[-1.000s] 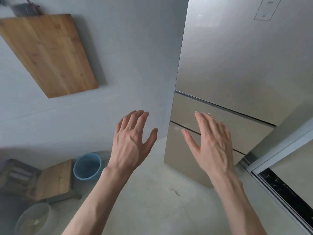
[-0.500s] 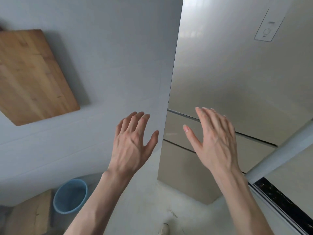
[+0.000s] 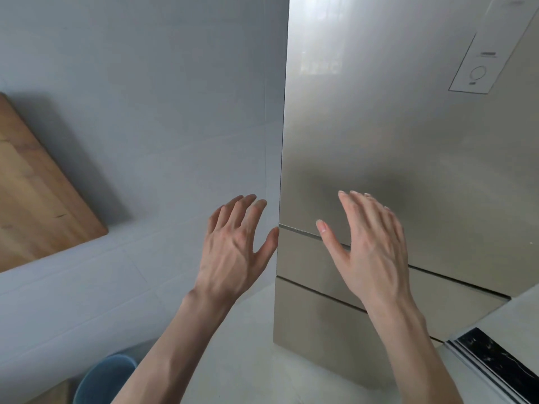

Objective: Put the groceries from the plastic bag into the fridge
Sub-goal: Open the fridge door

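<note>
Head view: both my hands spread, empty, left hand (image 3: 233, 252) beside fridge door (image 3: 393, 135) edge, right hand (image 3: 370, 249) before it; no handle visible, fingers could slip off the smooth edge

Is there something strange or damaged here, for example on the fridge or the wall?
Nothing stands out. The fridge is closed, its seams straight, with no visible dent. Both the left hand and the right hand are empty. A wooden board hangs tilted on the wall; the blue bin stands upright.
</note>
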`<state>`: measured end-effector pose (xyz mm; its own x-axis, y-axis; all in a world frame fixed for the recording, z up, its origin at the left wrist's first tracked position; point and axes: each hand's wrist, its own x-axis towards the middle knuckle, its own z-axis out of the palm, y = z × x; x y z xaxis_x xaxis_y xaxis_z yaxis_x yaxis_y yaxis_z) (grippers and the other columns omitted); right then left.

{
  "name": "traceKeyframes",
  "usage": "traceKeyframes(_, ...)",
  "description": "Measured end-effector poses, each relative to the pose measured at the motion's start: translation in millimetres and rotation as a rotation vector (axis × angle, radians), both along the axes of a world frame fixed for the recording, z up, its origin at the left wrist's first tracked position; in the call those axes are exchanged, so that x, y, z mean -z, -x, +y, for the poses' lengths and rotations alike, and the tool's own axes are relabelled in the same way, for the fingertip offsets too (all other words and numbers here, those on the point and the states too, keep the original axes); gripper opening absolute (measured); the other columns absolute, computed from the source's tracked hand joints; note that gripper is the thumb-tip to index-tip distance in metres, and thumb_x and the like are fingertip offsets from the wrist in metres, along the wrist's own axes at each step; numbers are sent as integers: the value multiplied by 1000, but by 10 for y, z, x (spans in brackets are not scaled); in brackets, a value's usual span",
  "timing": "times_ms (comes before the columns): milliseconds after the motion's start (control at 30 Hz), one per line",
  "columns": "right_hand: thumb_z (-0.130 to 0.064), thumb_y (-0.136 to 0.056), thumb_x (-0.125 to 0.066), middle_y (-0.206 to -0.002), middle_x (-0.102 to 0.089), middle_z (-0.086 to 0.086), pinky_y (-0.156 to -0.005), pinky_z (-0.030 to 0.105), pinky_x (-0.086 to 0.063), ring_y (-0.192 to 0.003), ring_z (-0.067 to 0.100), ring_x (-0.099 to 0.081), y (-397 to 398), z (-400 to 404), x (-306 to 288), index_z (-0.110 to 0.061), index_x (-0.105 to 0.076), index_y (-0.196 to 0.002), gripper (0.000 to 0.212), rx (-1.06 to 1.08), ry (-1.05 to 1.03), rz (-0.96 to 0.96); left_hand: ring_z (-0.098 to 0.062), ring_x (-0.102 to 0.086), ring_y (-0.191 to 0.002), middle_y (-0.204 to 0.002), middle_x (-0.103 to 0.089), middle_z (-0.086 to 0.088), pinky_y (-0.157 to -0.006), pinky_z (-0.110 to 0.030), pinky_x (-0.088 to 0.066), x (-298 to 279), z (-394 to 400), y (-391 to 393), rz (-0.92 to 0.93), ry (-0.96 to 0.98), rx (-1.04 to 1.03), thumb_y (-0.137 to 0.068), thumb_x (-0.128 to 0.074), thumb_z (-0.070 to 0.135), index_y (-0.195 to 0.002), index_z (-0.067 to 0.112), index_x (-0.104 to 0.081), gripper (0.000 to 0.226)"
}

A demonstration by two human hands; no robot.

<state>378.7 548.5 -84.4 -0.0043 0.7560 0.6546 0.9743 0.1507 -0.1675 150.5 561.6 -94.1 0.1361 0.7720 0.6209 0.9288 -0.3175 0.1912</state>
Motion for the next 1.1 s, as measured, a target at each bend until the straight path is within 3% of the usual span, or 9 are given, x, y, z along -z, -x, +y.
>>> traceKeyframes(233,-57,-101,-48,-158,-43,12,-113,49,-41,-142,32,-45,-78,331,86,-14,-49,-150,65,34,14,12,-26,-52,-134,-141,-59,-1,-109,-42,-41,28,509,-129,-33,20,26,-99,-51,49,-139,17,-57,51)
traceKeyframes(633,-62,-101,-40,-169,-26,9,-115,47,-37,-152,31,-32,-105,779,-223,-20,-35,-159,72,207,22,-73,-25,-54,-128,-138,-59,-3,-106,-38,-44,-319,1493,-351,-113,18,173,-102,-48,45,-147,14,-46,55)
traceKeyframes(733,-61,-102,-41,-173,-13,6,-119,48,-34,-158,30,-18,-64,866,-259,-24,-28,-162,72,252,31,-107,-26,-56,-124,-137,-59,-4,-103,-40,-47,-347,1597,-404,-190,34,208,-102,-52,42,-154,12,-34,63)
traceKeyframes(900,-60,-104,-40,-174,2,5,-124,53,-25,-161,29,0,-32,963,-228,-27,-10,-166,76,360,74,-198,-25,-53,-134,-159,-43,-3,-104,-44,-49,-354,1707,-457,-311,124,317,-101,-56,45,-162,18,-8,82)
traceKeyframes(1100,-57,-104,-40,-174,6,5,-124,54,-25,-160,31,4,-30,1009,-192,-28,-4,-166,77,368,83,-186,-20,-50,-124,-147,-43,4,-96,-40,-52,-382,1803,-544,-560,293,405,-93,-67,45,-158,22,-15,87)
